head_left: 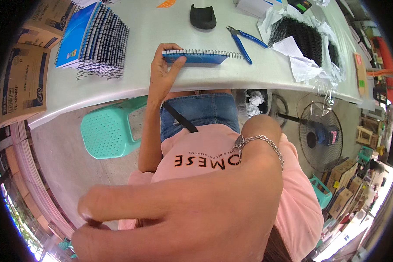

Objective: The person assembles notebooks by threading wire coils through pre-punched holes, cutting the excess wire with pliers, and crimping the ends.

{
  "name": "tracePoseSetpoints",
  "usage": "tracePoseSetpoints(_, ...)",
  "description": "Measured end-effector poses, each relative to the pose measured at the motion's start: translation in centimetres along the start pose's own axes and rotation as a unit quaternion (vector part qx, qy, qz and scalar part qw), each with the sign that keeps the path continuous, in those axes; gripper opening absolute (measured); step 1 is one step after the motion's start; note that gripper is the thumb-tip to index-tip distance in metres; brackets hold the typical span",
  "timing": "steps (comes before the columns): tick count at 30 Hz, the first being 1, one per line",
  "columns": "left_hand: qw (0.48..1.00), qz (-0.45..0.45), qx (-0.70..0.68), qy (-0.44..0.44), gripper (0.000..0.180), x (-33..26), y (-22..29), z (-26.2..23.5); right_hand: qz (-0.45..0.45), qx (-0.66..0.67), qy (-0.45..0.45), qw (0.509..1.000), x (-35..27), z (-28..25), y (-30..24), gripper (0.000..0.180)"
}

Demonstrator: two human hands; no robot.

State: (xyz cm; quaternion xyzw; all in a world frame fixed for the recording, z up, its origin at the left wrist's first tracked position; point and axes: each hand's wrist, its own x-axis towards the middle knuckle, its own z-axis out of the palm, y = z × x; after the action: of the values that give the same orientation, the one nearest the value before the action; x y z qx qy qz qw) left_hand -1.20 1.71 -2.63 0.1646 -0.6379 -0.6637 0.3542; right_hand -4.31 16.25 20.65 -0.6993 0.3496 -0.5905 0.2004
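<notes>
My left hand (167, 70) grips a blue-covered spiral notebook (196, 58) at its left end, thumb on the near side, just above the table's front edge. The notebook stands on edge with its wire binding uppermost, and the coil sticks out past the right end. Close to the camera, my right hand (174, 218) fills the lower middle, a chain bracelet on its wrist. Its visible fingers point left, stretched out with a gap between them, and nothing shows in them. Blue-handled cutting pliers (244, 43) lie open on the table, right of the notebook.
Stacked spiral notebooks (91, 41) stand at the left beside cardboard boxes (24, 81). A black holder (202, 17) sits at the back of the table (139, 26). Black wire coils (294, 37) lie on white paper at right. A green stool (109, 131) and a fan (321, 136) stand below.
</notes>
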Motion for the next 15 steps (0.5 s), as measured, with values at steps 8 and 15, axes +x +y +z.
tracePoseSetpoints(8,0.994,0.071,-0.030,0.083,0.030,-0.1,-0.1,-0.3,-0.002,-0.086,-0.166,0.982,-0.2,1.2,0.6,0.015)
tracePoseSetpoints(15,0.989,0.030,-0.065,0.132,0.027,-0.6,-0.3,0.1,0.204,-0.382,0.032,0.901,-7.9,-15.1,14.4,0.032)
